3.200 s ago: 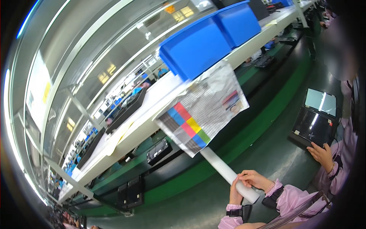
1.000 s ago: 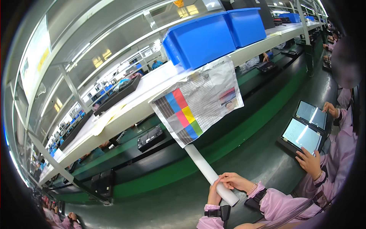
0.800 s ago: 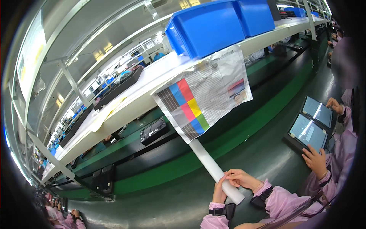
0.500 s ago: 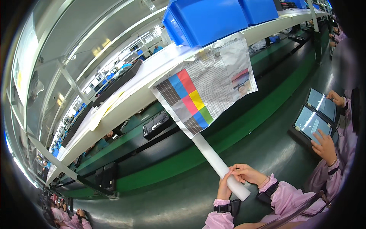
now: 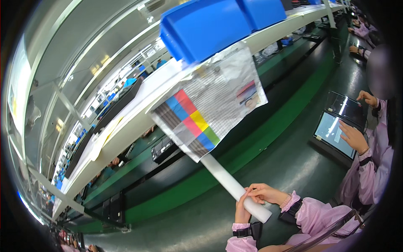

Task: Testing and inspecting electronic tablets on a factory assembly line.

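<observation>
A long white cylindrical roll (image 5: pixel 222 175) slants over the dark green bench, its far end hidden behind a hanging printed sheet. At the near end, my left hand (image 5: pixel 242 211) is closed along the roll's left side, fingertips over its top. My right hand (image 5: pixel 268 194) comes from the right above the roll, thumb and fingers pinched against the left fingertips. Whatever lies between those fingertips is too small to make out. Black bands circle both wrists over pink sleeves.
The printed sheet (image 5: pixel 235 80) with colour blocks hangs from a white shelf (image 5: pixel 133 128). Blue bins (image 5: pixel 210 31) stand on that shelf. To the right, a co-worker's hand (image 5: pixel 354 137) is over a lit tablet-like panel (image 5: pixel 333 130). Black devices (image 5: pixel 163 150) lie beneath the shelf.
The whole view has shifted, so shelf, bins and sheet appear farther left. My hands keep nearly the same pose at the roll. The co-worker's upper panel now looks dark instead of bright.
</observation>
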`<state>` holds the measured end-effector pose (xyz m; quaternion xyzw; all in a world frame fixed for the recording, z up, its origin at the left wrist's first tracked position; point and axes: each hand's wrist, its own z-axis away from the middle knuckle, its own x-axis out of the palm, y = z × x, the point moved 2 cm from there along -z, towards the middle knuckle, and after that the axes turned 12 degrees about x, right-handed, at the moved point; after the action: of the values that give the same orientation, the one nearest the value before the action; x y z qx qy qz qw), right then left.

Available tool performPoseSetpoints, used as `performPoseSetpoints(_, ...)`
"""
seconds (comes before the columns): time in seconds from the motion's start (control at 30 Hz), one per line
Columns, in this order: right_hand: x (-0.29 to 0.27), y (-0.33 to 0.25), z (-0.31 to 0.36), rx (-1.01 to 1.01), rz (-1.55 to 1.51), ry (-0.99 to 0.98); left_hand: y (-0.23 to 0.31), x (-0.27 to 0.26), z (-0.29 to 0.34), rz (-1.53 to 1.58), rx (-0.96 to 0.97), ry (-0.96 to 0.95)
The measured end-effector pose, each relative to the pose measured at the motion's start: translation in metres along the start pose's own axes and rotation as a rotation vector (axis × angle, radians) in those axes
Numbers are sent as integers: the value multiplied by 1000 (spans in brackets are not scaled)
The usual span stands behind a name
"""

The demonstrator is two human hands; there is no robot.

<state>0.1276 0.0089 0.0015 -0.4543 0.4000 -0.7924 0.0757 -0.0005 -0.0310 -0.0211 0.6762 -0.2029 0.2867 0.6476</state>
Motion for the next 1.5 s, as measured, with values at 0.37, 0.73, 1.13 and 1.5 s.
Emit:
performPoseSetpoints(0.37, -2, 2, 0, -21, 20, -27, -6, -8, 0, 25, -84, 78)
performPoseSetpoints(0.73, 1, 4, 1, -49, 4, -29, 0, 0, 4, -10, -75, 69)
performPoseSetpoints(1.13, -6, 11, -7, -90, 35, -67, 2, 5, 6, -2, -67, 29)
performPoseSetpoints(1.5, -1, 6, -1, -119, -8, 2, 2, 2, 5, 18, -60, 38)
